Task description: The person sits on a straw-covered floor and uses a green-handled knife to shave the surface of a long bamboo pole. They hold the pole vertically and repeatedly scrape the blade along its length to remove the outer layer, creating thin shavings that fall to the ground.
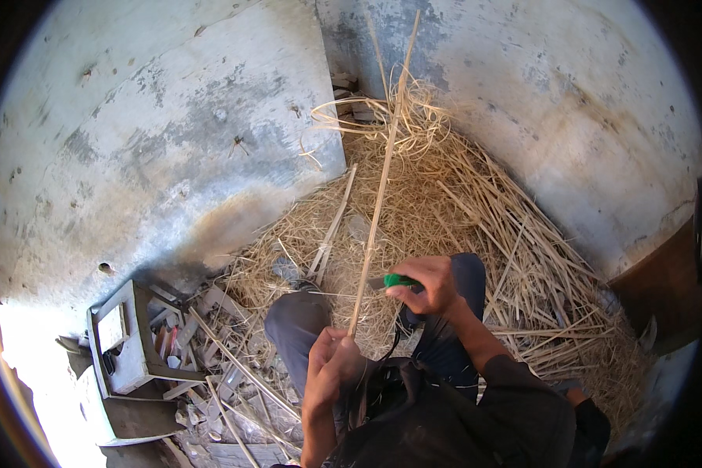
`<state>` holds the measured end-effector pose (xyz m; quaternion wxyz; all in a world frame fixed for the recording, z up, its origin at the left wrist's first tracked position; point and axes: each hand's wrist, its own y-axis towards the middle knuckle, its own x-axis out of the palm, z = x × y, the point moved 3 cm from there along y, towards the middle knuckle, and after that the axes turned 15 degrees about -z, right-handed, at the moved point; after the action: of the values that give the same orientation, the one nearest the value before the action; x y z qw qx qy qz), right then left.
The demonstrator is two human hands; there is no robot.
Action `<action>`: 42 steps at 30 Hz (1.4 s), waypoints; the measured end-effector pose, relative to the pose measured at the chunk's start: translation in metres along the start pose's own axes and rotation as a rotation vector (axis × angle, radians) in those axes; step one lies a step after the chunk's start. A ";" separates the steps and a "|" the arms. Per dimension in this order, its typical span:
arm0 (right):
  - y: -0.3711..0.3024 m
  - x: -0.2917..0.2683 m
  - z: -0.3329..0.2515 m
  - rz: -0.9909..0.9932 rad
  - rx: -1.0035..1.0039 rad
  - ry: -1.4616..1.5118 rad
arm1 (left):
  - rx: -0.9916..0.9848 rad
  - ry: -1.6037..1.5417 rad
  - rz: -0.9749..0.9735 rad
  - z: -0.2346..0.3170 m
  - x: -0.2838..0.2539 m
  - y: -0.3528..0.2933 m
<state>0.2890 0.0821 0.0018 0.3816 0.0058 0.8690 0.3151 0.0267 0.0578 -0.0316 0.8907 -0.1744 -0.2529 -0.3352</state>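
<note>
A long pale bamboo strip (380,199) runs from my lap up toward the corner of the walls. My left hand (331,363) is closed around its near end, between my knees. In my right hand (430,287) is a knife with a green handle (400,279), the fingers wrapped round it. Its short dark blade (376,283) points left and lies against or very near the strip, a little beyond my left hand; I cannot tell whether it touches.
Split bamboo strips (522,249) lie piled along the right wall. Curled shavings (425,117) heap in the corner, with more underfoot. A wooden box-like frame (132,343) stands at the left among wood scraps (226,382). Two loose strips (335,226) lie beyond my left knee.
</note>
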 end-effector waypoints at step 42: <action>0.000 0.016 -0.007 -0.029 -0.020 -0.014 | 0.154 0.490 0.278 0.015 0.013 -0.004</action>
<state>0.2730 0.0825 -0.0052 0.3922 -0.0085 0.8631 0.3179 0.0272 0.0550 -0.0115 0.9732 -0.0529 -0.0288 -0.2217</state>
